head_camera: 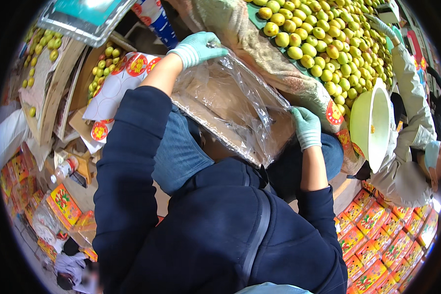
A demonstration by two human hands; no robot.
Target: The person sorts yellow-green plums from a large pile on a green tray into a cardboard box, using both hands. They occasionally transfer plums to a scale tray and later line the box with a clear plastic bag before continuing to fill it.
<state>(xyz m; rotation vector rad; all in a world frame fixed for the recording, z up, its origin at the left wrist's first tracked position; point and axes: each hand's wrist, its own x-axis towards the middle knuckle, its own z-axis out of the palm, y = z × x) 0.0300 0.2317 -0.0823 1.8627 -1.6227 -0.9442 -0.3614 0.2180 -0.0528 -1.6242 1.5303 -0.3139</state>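
Note:
A brown cardboard box [220,86] lies tilted across my knees, lined with a clear plastic bag [239,79]. My left hand [198,47], in a pale green knit glove, grips the plastic at the box's far left corner. At the right corner my right hand [307,125], gloved alike, pinches the plastic's edge between thumb and fingers. Through the film the cardboard inside shows, with no fruit visible on it. Beyond the box, many green-yellow jujubes [327,47] cover a sloping surface edged with a cloth [279,70].
A pale yellow-green basin [364,125] leans at the right, beside a co-worker's sleeve [411,81]. A sheet of round red stickers [112,88] lies left, near a box of fruit [104,66]. Printed red-yellow cartons [378,250] are stacked at lower right. A bottle [64,169] stands lower left.

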